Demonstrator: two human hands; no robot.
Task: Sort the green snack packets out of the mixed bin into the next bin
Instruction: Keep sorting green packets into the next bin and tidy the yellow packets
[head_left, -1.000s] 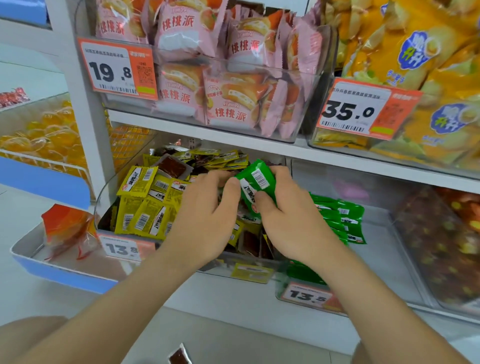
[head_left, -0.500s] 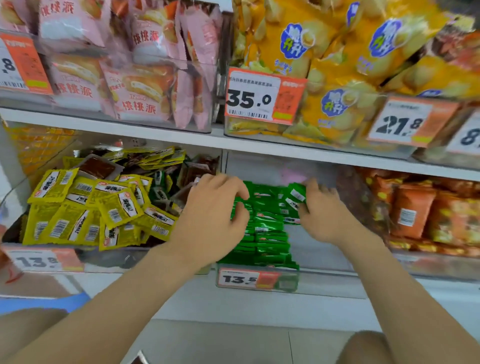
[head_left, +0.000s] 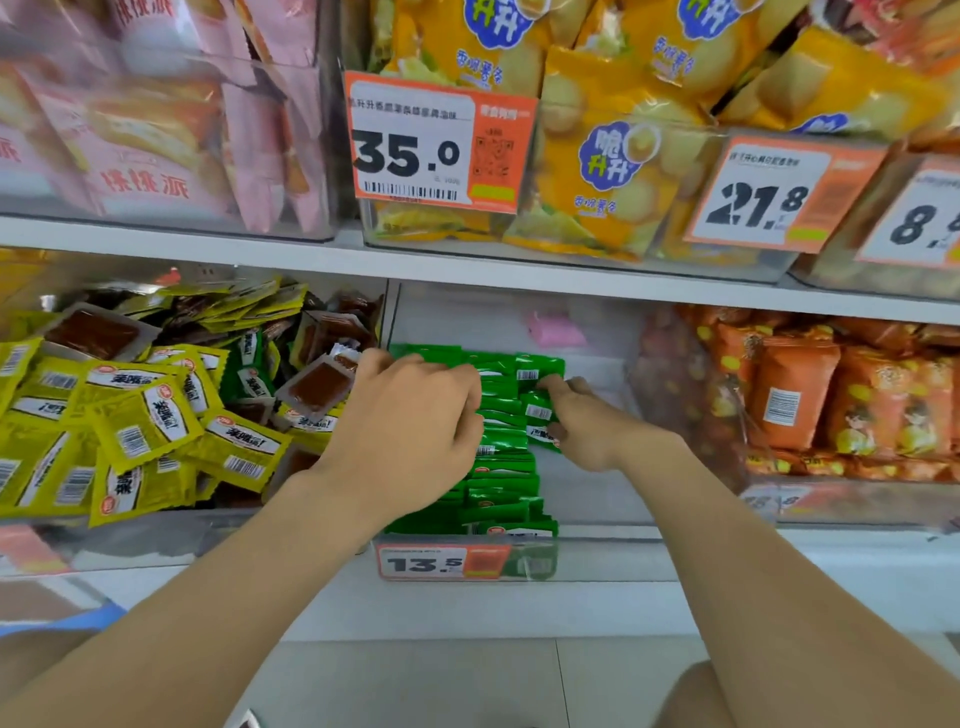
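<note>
Left hand (head_left: 410, 431) curls knuckles-up, just right of the mixed bin (head_left: 156, 540), over the green packets (head_left: 501, 488) standing in a row in the next bin (head_left: 592, 499) (can't tell if it's actually gripping any). Right hand (head_left: 587, 426) pinches green packets at the row's right side, between finger and thumb.

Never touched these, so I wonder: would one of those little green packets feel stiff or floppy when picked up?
Probably light and a bit floppy: the green packets are thin, flat pouches packed on edge in a row. Likely slippery, since their film shines. A loose one may topple; those by the right hand lean.
</note>
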